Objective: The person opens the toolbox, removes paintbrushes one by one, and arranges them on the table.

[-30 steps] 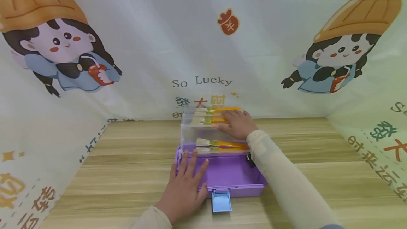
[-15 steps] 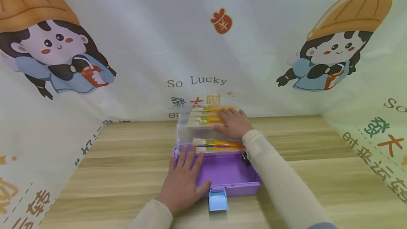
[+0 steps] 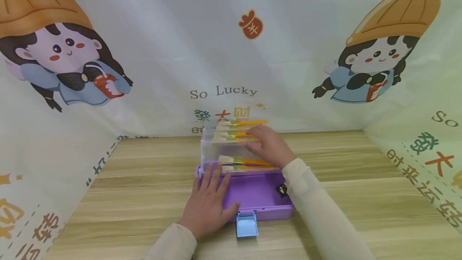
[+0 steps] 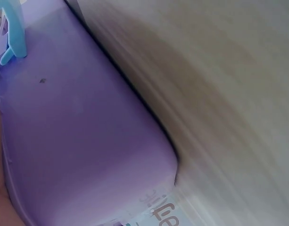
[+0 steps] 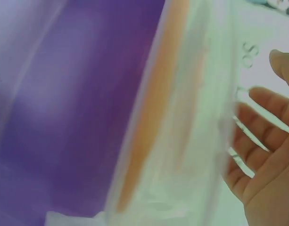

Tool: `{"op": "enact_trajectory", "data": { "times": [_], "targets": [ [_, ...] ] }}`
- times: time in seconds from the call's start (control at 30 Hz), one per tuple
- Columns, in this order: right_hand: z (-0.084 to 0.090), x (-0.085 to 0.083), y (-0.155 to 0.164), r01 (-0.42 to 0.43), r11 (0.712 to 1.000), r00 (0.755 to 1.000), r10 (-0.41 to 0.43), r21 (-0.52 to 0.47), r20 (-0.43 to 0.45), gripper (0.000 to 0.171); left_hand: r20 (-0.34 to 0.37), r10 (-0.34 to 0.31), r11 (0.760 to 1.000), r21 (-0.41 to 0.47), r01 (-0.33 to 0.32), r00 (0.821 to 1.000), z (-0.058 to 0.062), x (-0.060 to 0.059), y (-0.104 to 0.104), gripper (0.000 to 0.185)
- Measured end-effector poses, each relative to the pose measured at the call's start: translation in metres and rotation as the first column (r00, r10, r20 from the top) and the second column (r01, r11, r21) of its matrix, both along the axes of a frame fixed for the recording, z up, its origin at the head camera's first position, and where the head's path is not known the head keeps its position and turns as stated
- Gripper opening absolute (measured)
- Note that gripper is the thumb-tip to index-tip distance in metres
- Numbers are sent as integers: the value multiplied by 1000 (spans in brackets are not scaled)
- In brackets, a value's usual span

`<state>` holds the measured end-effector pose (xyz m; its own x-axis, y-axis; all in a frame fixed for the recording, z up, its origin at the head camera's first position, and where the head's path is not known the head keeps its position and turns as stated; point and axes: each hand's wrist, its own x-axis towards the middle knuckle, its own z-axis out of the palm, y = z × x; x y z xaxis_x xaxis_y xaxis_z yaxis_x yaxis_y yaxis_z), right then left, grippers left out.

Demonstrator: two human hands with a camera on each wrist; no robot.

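Purple box [image 3: 258, 198] is sitting open mid-worktop [image 3: 361, 196], blue latch [image 3: 247, 224] hanging at its near edge. Clear tiered trays [image 3: 211, 151] are standing at its far side, holding yellow-handled brushes [image 3: 242, 135]. Right hand [image 3: 268, 144] is resting on the upper trays, grip relaxed, fingers loose, holding nothing. Left hand [image 3: 209, 206] is lying flat on the box's left near rim, fingers straight.

We see both wrist views smeared by blur. The right hand [image 3: 268, 144] covers the brush handles [image 3: 249, 135] at three o'clock; the purple box [image 4: 78, 136] runs off frame.
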<state>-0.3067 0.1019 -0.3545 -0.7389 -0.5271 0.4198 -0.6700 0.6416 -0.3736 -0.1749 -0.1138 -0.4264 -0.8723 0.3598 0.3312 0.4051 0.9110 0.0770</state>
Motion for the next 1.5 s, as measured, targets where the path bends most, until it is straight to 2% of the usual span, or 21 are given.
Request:
{"op": "enact_trajectory", "data": {
  "times": [0.13,0.37,0.57,0.77,1.1,1.3,1.5],
  "targets": [
    [2,10,-6,-65,997,997,66,39,-37,36,-13,4,1000,-14,-4,1000,-1,-2,-3,80],
    [-12,11,-9,-117,988,993,116,96,17,34,-1,-12,1000,-4,12,1000,-4,-4,-2,80],
    [-23,7,-5,-149,986,988,145,78,55,35,-13,-9,1000,-15,9,1000,-4,0,-1,79],
    [-32,1,-2,-145,988,984,139,48,113,34,-22,-6,999,-38,5,1000,-4,1,-2,79],
    [-34,-1,-1,-120,993,963,120,-13,241,31,-16,-16,1000,-19,16,1000,-5,0,-1,79],
    [-34,0,-1,-145,989,963,144,-12,228,18,-19,-19,1000,-4,19,1000,-6,1,-1,79],
    [-32,1,-2,-127,992,970,124,3,208,18,-31,-21,1000,-3,21,999,-5,0,-1,79]
  ]
}}
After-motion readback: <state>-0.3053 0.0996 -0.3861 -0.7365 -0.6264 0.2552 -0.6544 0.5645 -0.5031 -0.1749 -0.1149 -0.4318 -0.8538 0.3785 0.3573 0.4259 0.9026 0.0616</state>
